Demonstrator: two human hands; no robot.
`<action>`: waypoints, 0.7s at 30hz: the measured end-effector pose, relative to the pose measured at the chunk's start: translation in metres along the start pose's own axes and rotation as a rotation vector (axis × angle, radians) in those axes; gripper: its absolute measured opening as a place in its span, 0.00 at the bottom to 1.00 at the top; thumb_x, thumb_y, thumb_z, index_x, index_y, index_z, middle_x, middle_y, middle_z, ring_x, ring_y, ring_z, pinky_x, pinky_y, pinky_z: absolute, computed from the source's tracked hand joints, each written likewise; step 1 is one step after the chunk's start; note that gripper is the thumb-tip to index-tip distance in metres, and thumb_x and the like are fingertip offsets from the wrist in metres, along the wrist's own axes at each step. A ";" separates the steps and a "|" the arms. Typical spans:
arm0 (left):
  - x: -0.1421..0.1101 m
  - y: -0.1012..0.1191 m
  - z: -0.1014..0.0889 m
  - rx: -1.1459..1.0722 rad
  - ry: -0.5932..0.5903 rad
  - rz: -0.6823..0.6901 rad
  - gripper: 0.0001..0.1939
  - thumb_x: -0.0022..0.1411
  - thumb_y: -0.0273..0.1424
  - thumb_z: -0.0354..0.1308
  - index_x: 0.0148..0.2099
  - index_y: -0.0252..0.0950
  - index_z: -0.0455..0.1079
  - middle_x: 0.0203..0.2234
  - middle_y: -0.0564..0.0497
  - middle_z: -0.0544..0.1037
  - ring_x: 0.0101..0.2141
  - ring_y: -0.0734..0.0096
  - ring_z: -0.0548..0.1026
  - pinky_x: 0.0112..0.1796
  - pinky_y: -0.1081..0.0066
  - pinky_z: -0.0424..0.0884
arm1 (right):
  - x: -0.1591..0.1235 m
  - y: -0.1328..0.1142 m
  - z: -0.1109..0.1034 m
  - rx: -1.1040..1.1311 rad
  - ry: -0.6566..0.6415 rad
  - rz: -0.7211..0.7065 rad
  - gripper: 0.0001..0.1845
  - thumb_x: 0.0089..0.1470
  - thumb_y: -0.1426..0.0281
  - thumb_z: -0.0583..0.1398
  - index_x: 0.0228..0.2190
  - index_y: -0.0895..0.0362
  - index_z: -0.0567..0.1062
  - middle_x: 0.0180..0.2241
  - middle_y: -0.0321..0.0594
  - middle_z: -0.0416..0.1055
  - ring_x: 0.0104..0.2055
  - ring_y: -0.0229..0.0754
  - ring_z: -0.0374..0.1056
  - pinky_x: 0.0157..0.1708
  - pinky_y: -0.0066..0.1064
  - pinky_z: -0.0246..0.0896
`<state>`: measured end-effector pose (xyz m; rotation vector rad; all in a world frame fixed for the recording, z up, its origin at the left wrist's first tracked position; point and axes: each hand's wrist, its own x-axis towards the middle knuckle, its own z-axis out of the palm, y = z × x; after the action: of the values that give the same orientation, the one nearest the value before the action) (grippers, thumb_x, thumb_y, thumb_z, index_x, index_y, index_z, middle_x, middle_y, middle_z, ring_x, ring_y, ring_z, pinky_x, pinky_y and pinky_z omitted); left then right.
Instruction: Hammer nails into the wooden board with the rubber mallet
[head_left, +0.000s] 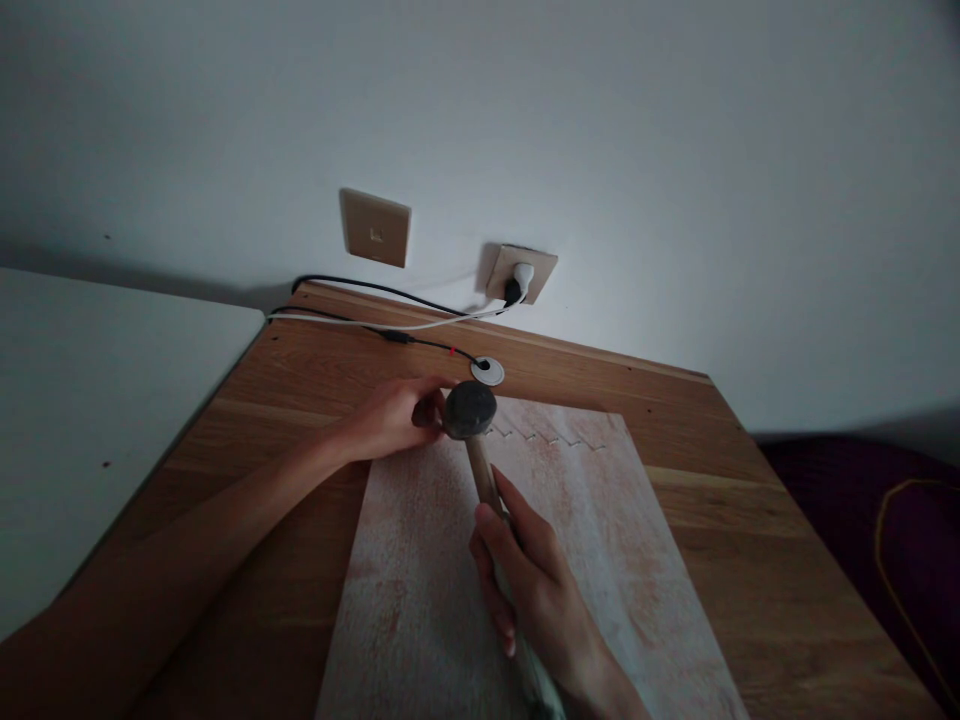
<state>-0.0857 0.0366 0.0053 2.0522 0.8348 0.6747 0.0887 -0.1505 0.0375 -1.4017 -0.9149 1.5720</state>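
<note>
My right hand (536, 580) is wrapped around the light handle of a hammer (471, 410), whose dark, rounded head is raised toward the camera. Behind and left of that head, my left hand (397, 418) has its fingers pinched together at the far left edge of a board (480, 600). Whatever they hold, if anything, is hidden by the hammer head. The board is pale and worn, with brownish patches, and lies flat under both hands. Along its far edge runs a row of several small nails (553, 440), right of the hammer head.
The board rests on a wooden desk (697, 510) against a white wall. A cable grommet (487, 371) sits just beyond it. Black and white cables (420, 326) run to a wall socket (540, 268). A white surface (112, 400) borders the left; dark purple fabric (840, 520) lies right.
</note>
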 end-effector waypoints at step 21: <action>-0.001 -0.002 0.000 -0.089 -0.030 -0.003 0.28 0.57 0.23 0.64 0.61 0.40 0.74 0.37 0.53 0.86 0.38 0.65 0.83 0.40 0.68 0.75 | -0.001 -0.005 0.000 0.048 0.000 0.008 0.29 0.68 0.49 0.61 0.59 0.56 0.67 0.23 0.22 0.66 0.11 0.25 0.52 0.07 0.15 0.52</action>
<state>-0.0865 0.0370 0.0033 1.9758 0.7773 0.6657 0.0893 -0.1494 0.0419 -1.3735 -0.8672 1.5901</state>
